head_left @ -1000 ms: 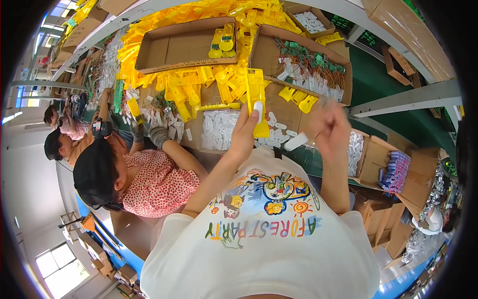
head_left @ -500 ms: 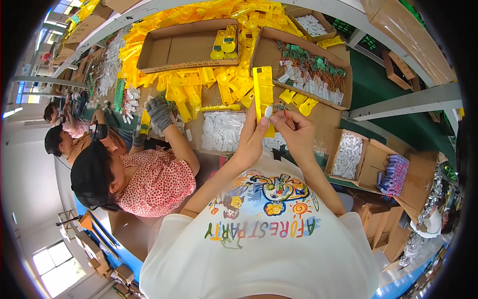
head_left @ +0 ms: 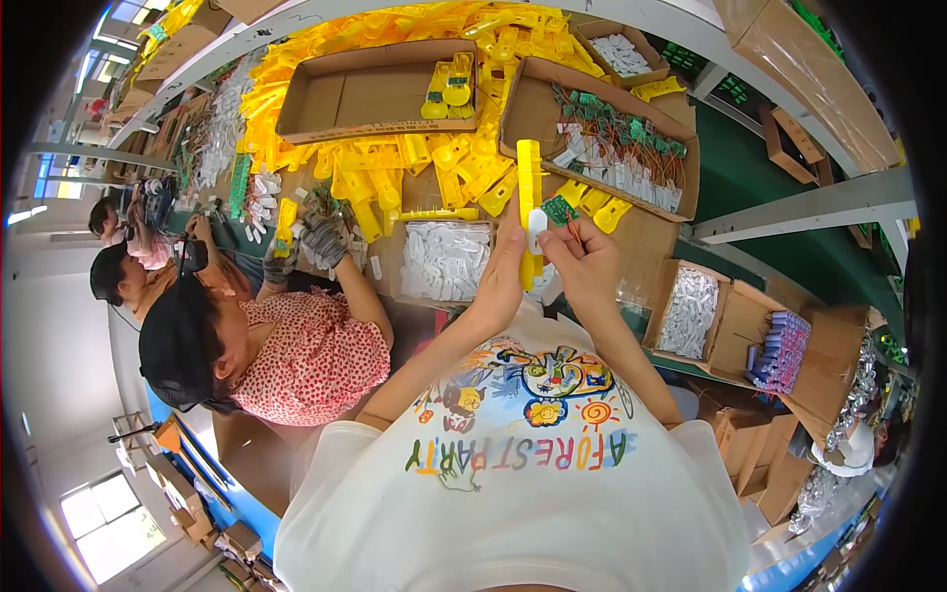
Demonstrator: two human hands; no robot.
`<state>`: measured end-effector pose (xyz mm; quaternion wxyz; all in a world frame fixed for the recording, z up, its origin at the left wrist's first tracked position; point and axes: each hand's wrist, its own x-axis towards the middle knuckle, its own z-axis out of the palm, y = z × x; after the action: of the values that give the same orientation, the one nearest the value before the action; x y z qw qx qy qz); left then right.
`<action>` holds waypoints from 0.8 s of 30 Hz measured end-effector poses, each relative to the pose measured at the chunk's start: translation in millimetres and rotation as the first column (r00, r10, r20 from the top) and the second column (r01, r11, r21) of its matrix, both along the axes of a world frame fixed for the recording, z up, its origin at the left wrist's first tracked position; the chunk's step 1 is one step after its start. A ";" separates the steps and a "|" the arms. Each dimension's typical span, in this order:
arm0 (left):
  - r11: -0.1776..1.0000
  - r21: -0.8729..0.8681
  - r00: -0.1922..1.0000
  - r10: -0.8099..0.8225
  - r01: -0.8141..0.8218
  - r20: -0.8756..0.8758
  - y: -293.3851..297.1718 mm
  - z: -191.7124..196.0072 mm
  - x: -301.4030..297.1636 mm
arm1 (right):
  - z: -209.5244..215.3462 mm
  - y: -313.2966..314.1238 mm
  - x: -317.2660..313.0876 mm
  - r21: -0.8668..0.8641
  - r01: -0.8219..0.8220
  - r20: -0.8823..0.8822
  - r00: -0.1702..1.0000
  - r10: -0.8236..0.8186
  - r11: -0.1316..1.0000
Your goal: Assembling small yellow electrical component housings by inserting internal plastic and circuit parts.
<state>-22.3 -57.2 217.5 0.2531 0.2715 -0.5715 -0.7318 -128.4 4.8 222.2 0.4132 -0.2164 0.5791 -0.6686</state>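
Note:
My left hand (head_left: 505, 271) grips a long yellow plastic casing (head_left: 530, 187) and holds it upright over the workbench. My right hand (head_left: 582, 259) pinches a small white oblong part (head_left: 537, 226) and presses it against the casing's lower half. Both hands meet just above my chest. Under them lies a flat pile of white parts (head_left: 446, 259) on the bench.
A cardboard tray of green circuit boards with wires (head_left: 617, 138) sits ahead on the right, a mostly bare cardboard tray (head_left: 365, 94) ahead on the left, amid heaps of yellow casings (head_left: 395, 168). A seated co-worker in a dotted red top (head_left: 306, 355) works on my left. Boxes of white parts (head_left: 691, 311) stand to the right.
My right hand came in from the right with the white part and joined the left hand at the casing. The casing rose to upright, closer to my chest.

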 end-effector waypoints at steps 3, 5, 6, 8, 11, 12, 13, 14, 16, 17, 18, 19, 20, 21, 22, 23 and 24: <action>0.997 0.055 0.998 0.055 -0.056 0.007 3.8 9.9 -2.6 | 2.3 0.8 -1.8 -0.007 0.001 0.043 0.999 0.000 1.000; 0.999 -0.018 0.999 0.043 -0.043 0.017 -0.3 2.2 -1.4 | 1.9 0.3 -0.6 -0.007 -0.007 0.046 0.999 0.008 1.000; 0.999 -0.017 0.999 0.043 -0.042 0.017 -1.2 -2.2 -0.4 | 1.4 0.3 0.1 -0.007 -0.017 0.048 0.999 0.017 1.000; 0.999 -0.047 1.000 0.027 -0.026 0.013 -2.1 -8.9 1.0 | -4.4 0.6 -1.5 0.004 -0.021 0.033 0.999 0.021 1.000; 0.966 -0.250 0.990 0.099 -0.072 0.100 -1.0 -7.0 -0.3 | -0.7 0.5 -1.5 0.052 -0.057 -0.022 0.998 0.059 0.997; 0.966 -0.249 0.990 0.099 -0.071 0.101 0.0 -1.3 -1.2 | 1.2 0.7 -1.4 0.090 -0.090 -0.061 0.994 0.095 0.992; 0.976 -0.191 0.982 0.129 -0.102 0.136 1.3 7.7 -2.7 | -1.8 0.4 -3.4 0.090 -0.090 -0.060 0.994 0.095 0.992; 0.982 -0.132 0.972 0.156 -0.134 0.173 2.0 12.2 -3.6 | -7.3 0.1 -7.9 0.069 -0.156 -0.103 0.981 0.162 0.985; 0.982 0.043 0.981 0.180 -0.183 0.069 0.1 10.8 -5.0 | -11.4 0.8 -16.8 0.050 -0.228 -0.148 0.961 0.232 0.973; 0.954 0.221 0.976 0.216 -0.204 -0.031 -1.0 10.3 -5.8 | -12.2 2.2 -21.2 0.019 -0.233 -0.167 0.958 0.233 0.972; 0.954 0.222 0.976 0.214 -0.202 -0.029 -2.1 10.6 -4.9 | -14.0 3.9 -24.8 -0.010 -0.235 -0.183 0.956 0.229 0.972; 0.954 0.264 0.981 0.170 -0.140 -0.095 -4.0 12.2 -3.0 | -14.1 4.7 -28.7 -0.009 -0.232 -0.182 0.957 0.227 0.973; 0.950 0.303 0.978 0.129 -0.075 -0.163 -5.3 13.6 -1.9 | -13.1 4.8 -32.9 0.090 -0.229 -0.236 0.941 0.244 0.969; 0.950 0.303 0.979 0.126 -0.072 -0.161 -6.0 16.4 -2.4 | -12.3 4.8 -36.8 0.187 -0.218 -0.286 0.921 0.266 0.958; 0.928 0.358 0.971 0.169 -0.099 -0.168 -6.5 19.2 -3.2 | -13.6 5.0 -40.2 0.188 -0.216 -0.285 0.922 0.264 0.958; 0.902 0.413 0.962 0.212 -0.125 -0.173 -7.0 20.7 -3.4 | -15.2 5.2 -43.3 0.164 -0.263 -0.284 0.911 0.301 0.951; 0.902 0.413 0.963 0.210 -0.123 -0.171 -8.2 19.6 -2.5 | -16.4 4.9 -44.9 0.140 -0.309 -0.284 0.897 0.337 0.941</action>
<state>-24.8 -65.3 237.1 0.3139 0.2859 -0.3549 -0.8329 -173.3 9.6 205.8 0.4338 -0.3909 0.6216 -0.5223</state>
